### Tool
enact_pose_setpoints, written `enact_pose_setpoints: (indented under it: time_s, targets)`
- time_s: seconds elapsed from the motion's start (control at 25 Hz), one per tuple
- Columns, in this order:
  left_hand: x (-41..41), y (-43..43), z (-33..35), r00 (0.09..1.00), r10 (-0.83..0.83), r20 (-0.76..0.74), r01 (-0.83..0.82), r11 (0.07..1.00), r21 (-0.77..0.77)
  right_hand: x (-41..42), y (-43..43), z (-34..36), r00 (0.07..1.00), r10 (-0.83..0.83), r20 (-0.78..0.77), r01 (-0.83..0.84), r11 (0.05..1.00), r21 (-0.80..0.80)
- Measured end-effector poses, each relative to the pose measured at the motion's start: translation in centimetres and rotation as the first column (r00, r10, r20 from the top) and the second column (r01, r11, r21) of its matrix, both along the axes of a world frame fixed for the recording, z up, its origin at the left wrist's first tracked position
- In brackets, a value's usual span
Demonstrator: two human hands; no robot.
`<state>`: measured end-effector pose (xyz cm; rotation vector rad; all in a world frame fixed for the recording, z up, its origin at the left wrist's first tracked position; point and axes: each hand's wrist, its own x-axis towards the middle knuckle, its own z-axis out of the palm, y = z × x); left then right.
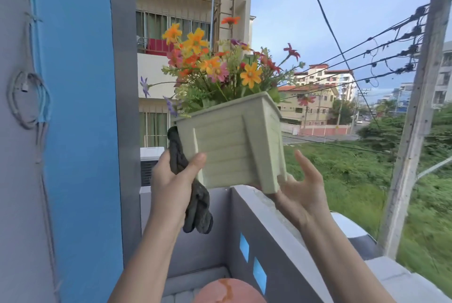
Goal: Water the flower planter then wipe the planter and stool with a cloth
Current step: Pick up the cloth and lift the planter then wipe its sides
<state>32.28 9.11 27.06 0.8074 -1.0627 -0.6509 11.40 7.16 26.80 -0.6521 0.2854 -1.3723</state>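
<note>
A pale green planter [234,146] full of orange, yellow, pink and red flowers [220,68] is lifted in the air, tilted, above the grey balcony wall. My left hand [173,180] presses a dark grey cloth [195,207] against the planter's left side, thumb on its front face. The cloth hangs down below my palm. My right hand [300,192] cups the planter's lower right corner from underneath, fingers spread. A round reddish stool seat [230,290] shows at the bottom edge, below the planter.
The grey balcony wall [269,224] with small blue squares runs from centre to lower right. A blue and grey pillar [80,107] with hanging cables stands at the left. Beyond the wall are a utility pole [415,119], power lines, grass and buildings.
</note>
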Motion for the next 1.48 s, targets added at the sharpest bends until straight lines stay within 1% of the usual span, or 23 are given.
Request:
enact_pose_setpoints:
  time_s: [0.04, 0.08, 0.12, 0.16, 0.24, 0.28, 0.4, 0.52, 0.6, 0.72, 0.8, 0.88, 0.92, 0.96, 1.08, 1.12, 1.16, 1.2, 1.24, 1.32, 1.4, 1.44, 1.48]
  targets:
    - [-0.4, 0.4, 0.1, 0.996, 0.086, 0.028, -0.085, 0.996, -0.022, 0.6, 0.1, -0.2, 0.997, -0.041, 0.071, 0.045, 0.998, -0.053]
    - [-0.8, 0.7, 0.3, 0.983, 0.172, 0.063, -0.169, 0.984, -0.047, 1.5, 0.6, -0.3, 0.993, -0.079, 0.089, 0.089, 0.990, -0.113]
    - [-1.0, 1.0, 0.4, 0.966, 0.241, 0.089, -0.235, 0.969, -0.073, 2.2, 1.2, -0.5, 0.992, -0.123, 0.013, 0.123, 0.974, -0.188]
    - [-1.1, 1.2, 0.4, 0.952, 0.287, 0.106, -0.277, 0.955, -0.103, 3.0, 1.9, -0.3, 0.978, -0.168, -0.126, 0.136, 0.964, -0.228]
    - [-1.0, 1.6, 0.8, 0.925, 0.355, 0.138, -0.333, 0.930, -0.159, 3.6, 2.6, 0.2, 0.912, -0.213, -0.351, 0.136, 0.963, -0.232]
    - [-0.9, 1.8, 0.9, 0.909, 0.387, 0.151, -0.359, 0.915, -0.185, 3.5, 2.8, 0.6, 0.898, -0.195, -0.395, 0.117, 0.970, -0.212]
    - [-1.3, 1.7, 1.1, 0.870, 0.457, 0.184, -0.415, 0.881, -0.227, 3.3, 3.8, 1.8, 0.877, -0.252, -0.410, 0.161, 0.956, -0.245]
    - [-2.1, 1.7, 0.5, 0.849, 0.485, 0.208, -0.426, 0.862, -0.275, 4.2, 4.1, 1.2, 0.791, -0.415, -0.449, 0.249, 0.889, -0.383]
    - [-2.3, 1.7, 0.4, 0.836, 0.488, 0.252, -0.399, 0.855, -0.331, 4.6, 4.0, 0.8, 0.735, -0.541, -0.408, 0.358, 0.821, -0.445]
    - [-2.6, 1.5, 0.4, 0.806, 0.488, 0.334, -0.333, 0.841, -0.425, 4.3, 4.1, 1.1, 0.719, -0.610, -0.333, 0.447, 0.773, -0.449]
    - [-3.1, 1.6, -1.2, 0.692, 0.600, 0.401, -0.344, 0.763, -0.548, 3.9, 4.2, 1.7, 0.725, -0.615, -0.310, 0.465, 0.770, -0.437]
    - [-3.7, 1.9, -3.8, 0.518, 0.730, 0.445, -0.339, 0.653, -0.677, 3.5, 4.3, 1.7, 0.722, -0.628, -0.291, 0.481, 0.757, -0.442]
    - [-3.8, 1.9, -4.5, 0.446, 0.767, 0.462, -0.327, 0.620, -0.713, 3.4, 4.3, 1.5, 0.717, -0.637, -0.282, 0.489, 0.748, -0.449]
    - [-3.5, 1.8, -4.2, 0.411, 0.779, 0.474, -0.325, 0.610, -0.722, 3.4, 4.3, 1.3, 0.712, -0.646, -0.275, 0.495, 0.740, -0.454]
    - [-3.0, 1.5, 0.1, 0.409, 0.786, 0.464, -0.423, 0.613, -0.667, 3.6, 4.1, 0.9, 0.698, -0.666, -0.262, 0.511, 0.720, -0.468]
    - [-3.2, 1.7, 0.9, 0.361, 0.804, 0.472, -0.446, 0.594, -0.669, 3.6, 4.1, 1.0, 0.696, -0.671, -0.256, 0.514, 0.714, -0.476]
    - [-3.7, 1.9, 0.7, 0.272, 0.830, 0.487, -0.440, 0.557, -0.704, 3.6, 4.0, 1.2, 0.693, -0.676, -0.251, 0.516, 0.708, -0.482]
    - [-4.2, 2.1, -0.6, 0.185, 0.842, 0.507, -0.403, 0.535, -0.742, 3.4, 4.0, 1.5, 0.693, -0.678, -0.245, 0.519, 0.705, -0.483]
    - [-4.5, 2.4, -2.4, 0.139, 0.841, 0.523, -0.350, 0.536, -0.769, 3.2, 4.0, 1.8, 0.697, -0.676, -0.237, 0.518, 0.704, -0.485]
    - [-3.9, 2.4, -4.4, 0.130, 0.813, 0.567, -0.292, 0.578, -0.762, 2.6, 3.8, 1.8, 0.696, -0.677, -0.239, 0.512, 0.702, -0.495]
    - [-3.1, 1.5, -2.8, 0.216, 0.784, 0.582, -0.337, 0.619, -0.709, 2.3, 3.7, 1.5, 0.676, -0.693, -0.252, 0.523, 0.691, -0.499]
    - [-2.8, 1.3, -1.6, 0.274, 0.781, 0.562, -0.386, 0.624, -0.679, 2.3, 3.7, 1.3, 0.675, -0.691, -0.260, 0.518, 0.694, -0.500]
    - [-2.8, 1.2, -0.8, 0.293, 0.795, 0.532, -0.431, 0.606, -0.669, 2.4, 3.6, 1.0, 0.686, -0.676, -0.269, 0.503, 0.707, -0.497]
